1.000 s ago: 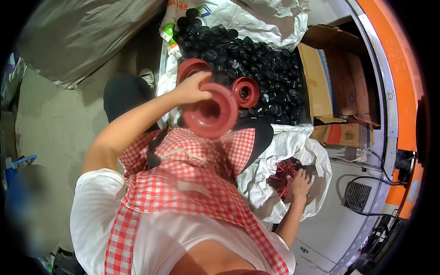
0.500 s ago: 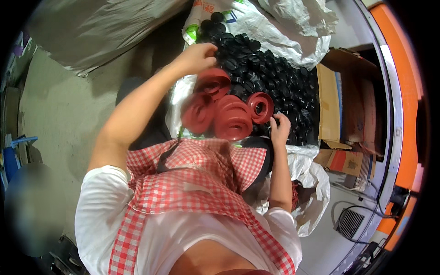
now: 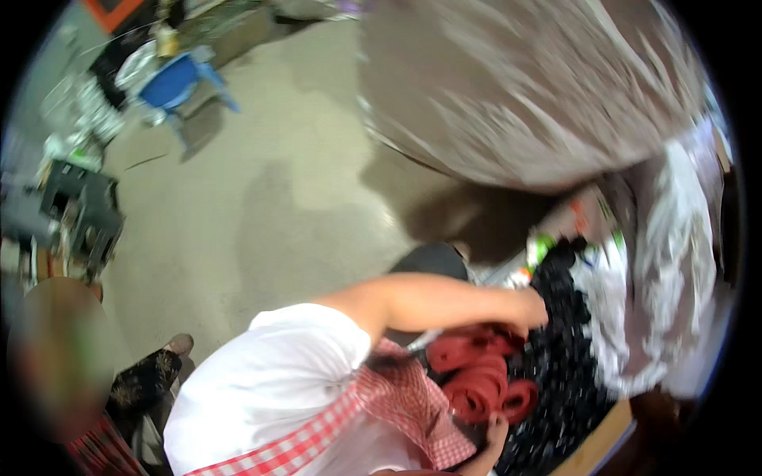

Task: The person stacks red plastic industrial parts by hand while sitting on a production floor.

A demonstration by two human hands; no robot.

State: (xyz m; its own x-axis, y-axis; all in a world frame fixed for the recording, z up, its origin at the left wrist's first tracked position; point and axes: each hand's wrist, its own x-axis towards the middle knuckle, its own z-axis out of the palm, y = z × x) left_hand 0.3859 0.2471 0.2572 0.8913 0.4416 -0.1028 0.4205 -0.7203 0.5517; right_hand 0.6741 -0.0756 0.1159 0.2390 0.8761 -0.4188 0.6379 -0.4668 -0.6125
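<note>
My left hand (image 3: 530,309) is over the far edge of the red parts, beside the black pile; motion smears its fingers. Under and next to it is a red ring-like part (image 3: 452,349). Nearer my apron, a stack of red flanged rings (image 3: 476,389) lies beside a smaller red ring (image 3: 521,401). My right hand (image 3: 497,428) is at the near side of that smaller ring, its fingers blurred, so whether it grips anything is unclear. A heap of small round black caps (image 3: 563,349) spreads to the right of the red rings.
A white woven sack (image 3: 667,262) lies beyond the caps, and a large greyish sack (image 3: 524,87) stands at the back. A cardboard edge (image 3: 599,444) borders the heap. On the left are a blue chair (image 3: 171,83), dark equipment (image 3: 83,210) and another person's patterned dark clothing (image 3: 143,385).
The view has swung left, bringing more floor and the blue chair into sight and shifting the heap to the lower right. My hands stay around the red rings.
</note>
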